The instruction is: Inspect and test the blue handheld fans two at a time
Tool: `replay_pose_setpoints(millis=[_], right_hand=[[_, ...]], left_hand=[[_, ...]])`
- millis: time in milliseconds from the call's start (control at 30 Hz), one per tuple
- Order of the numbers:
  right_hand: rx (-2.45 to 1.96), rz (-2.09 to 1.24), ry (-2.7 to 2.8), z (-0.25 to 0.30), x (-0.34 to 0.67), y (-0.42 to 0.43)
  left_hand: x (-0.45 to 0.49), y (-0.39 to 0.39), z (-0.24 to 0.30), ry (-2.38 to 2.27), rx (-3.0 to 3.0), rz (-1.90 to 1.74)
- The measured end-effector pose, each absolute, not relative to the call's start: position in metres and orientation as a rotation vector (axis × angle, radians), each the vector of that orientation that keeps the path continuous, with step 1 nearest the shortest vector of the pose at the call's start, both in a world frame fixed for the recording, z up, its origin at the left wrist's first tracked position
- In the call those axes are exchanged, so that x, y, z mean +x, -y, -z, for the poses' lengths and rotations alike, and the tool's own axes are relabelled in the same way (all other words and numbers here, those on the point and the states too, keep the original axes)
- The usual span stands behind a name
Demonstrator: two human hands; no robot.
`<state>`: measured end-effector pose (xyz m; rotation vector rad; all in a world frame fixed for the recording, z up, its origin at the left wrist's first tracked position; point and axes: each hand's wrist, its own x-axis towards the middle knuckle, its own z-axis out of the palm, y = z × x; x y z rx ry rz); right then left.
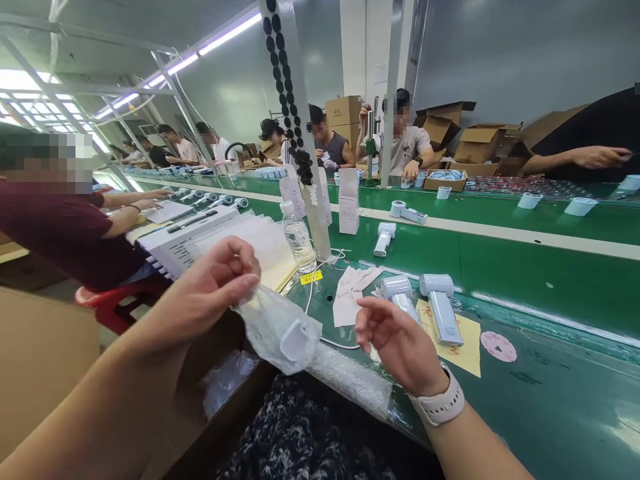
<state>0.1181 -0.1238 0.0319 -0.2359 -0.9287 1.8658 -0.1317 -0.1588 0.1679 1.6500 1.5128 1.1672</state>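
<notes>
My left hand pinches the top of a clear bubble-wrap bag that holds a small white device; the bag hangs over the near table edge. My right hand, with a white watch on its wrist, hovers just right of the bag, fingers loosely curled and apart, holding nothing. Just beyond it two white handheld devices lie on a yellow sheet on the green table. A folded white cloth lies left of them.
A water bottle and a slanted metal post stand ahead, beside a stack of papers. A white box and more devices sit on the green conveyor. Several co-workers sit left and across. Cardboard boxes stand at the back.
</notes>
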Motion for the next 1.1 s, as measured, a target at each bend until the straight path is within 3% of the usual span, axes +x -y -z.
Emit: replay_pose_setpoints(millis=[100,200,433,567,733,833,967,1100], right_hand=[[-0.344,-1.822,0.881,-0.029,0.115,0.124],[-0.376,-1.822,0.971,-0.027,0.111,0.130],[-0.445,-1.777,1.114,-0.022,0.109,0.131],[-0.484,-1.710,1.152,-0.019,0.108,0.125],[-0.612,-1.593,1.257,-0.013,0.105,0.123],[-0.849,-1.207,1.353,-0.016,0.126,0.109],[-1.654,-0.343,1.289,-0.024,0.180,0.075],[-2.213,-0.293,1.309,-0.019,0.203,0.058]], left_hand=[[-0.157,0.172,-0.184,-1.711,1.656,-1.226],[-0.192,0.178,-0.190,-1.937,1.746,-1.062],[-0.263,0.161,-0.148,-2.458,1.845,-0.139],[-0.258,0.147,-0.133,-2.541,1.747,-0.150],[-0.194,0.118,-0.122,-2.215,1.981,-0.370],[-0.136,0.088,-0.099,-1.865,2.076,-0.444],[-0.060,0.027,-0.064,-1.513,2.289,-0.338],[0.005,-0.053,-0.041,-1.521,2.280,-0.439]])
